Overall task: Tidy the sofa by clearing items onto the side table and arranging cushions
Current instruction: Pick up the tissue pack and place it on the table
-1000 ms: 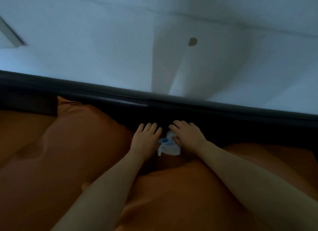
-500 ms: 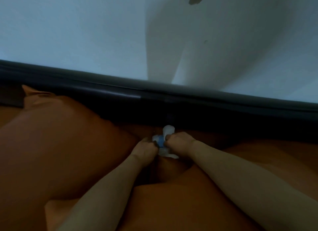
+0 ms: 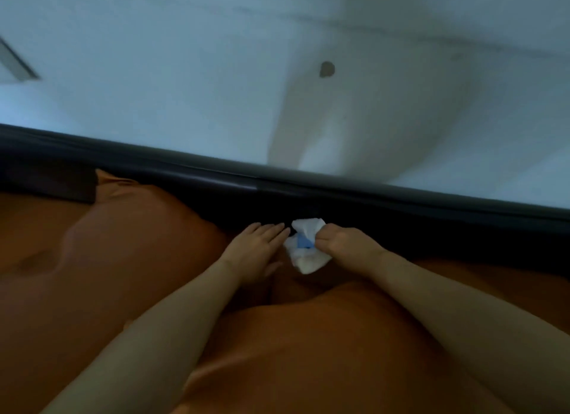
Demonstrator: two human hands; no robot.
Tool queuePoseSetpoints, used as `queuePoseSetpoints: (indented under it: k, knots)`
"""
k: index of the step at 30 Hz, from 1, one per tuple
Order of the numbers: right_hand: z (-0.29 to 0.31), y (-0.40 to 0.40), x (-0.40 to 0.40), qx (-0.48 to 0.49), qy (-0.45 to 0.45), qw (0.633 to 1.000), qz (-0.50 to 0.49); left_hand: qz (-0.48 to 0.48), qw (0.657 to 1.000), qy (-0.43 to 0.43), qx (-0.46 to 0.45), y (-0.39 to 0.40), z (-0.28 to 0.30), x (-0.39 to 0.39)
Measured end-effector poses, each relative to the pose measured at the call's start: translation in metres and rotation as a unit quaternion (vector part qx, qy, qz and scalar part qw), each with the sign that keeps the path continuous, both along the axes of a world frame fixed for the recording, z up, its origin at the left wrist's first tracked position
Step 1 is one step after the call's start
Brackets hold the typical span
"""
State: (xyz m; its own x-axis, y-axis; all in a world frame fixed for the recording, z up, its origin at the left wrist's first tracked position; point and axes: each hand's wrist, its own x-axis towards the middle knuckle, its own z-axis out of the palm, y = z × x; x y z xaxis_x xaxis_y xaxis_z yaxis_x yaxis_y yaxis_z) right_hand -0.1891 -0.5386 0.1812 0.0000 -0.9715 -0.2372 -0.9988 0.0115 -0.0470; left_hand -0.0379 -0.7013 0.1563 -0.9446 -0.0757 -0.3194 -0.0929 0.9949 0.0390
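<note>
Packet: a crumpled white soft packet with a blue patch (image 3: 303,247) sits low in the gap between two orange cushions, right in front of the dark sofa back. Its upper end sticks up above the right hand; its lower end bulges out beneath it.
Right hand: the right hand (image 3: 342,242) is clenched around the packet's right side, fingers curled into the wrapping and knuckles facing up.
Left hand: the left hand (image 3: 257,248) lies flat and released, fingers straight and together, pointing toward the sofa back. Its fingertips reach just beside the packet's left edge; whether they touch it cannot be told. The palm rests on the edge of the left cushion.
Left cushion: a large, puffy orange fabric cushion (image 3: 123,259) fills the left side, one corner poking up against the sofa back.
Near cushion: another orange fabric cushion (image 3: 308,352) spreads across the lower middle and right, with both bare forearms reaching over it.
Sofa back: a dark, nearly black padded sofa backrest (image 3: 401,204) runs diagonally across the picture, higher on the left and lower on the right, behind cushions and hands.
Wall: a pale bluish-white wall (image 3: 154,74) rises behind the sofa, carrying a small dark round mark (image 3: 327,69) and a broad soft shadow beneath it.
</note>
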Motion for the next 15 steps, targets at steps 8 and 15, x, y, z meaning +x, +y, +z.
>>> queuePoseSetpoints:
  k: [8, 15]
  knots:
    - [0.117, 0.067, 0.026, -0.176, -0.046, 0.981, 0.067, -0.011, 0.999, 0.031, 0.039, 0.017, 0.113, 0.015]
    - [0.175, 0.123, 0.071, -0.257, -0.08, 0.951, 0.152, -0.068, 0.994, -0.079, 0.022, 0.082, 0.208, 0.049]
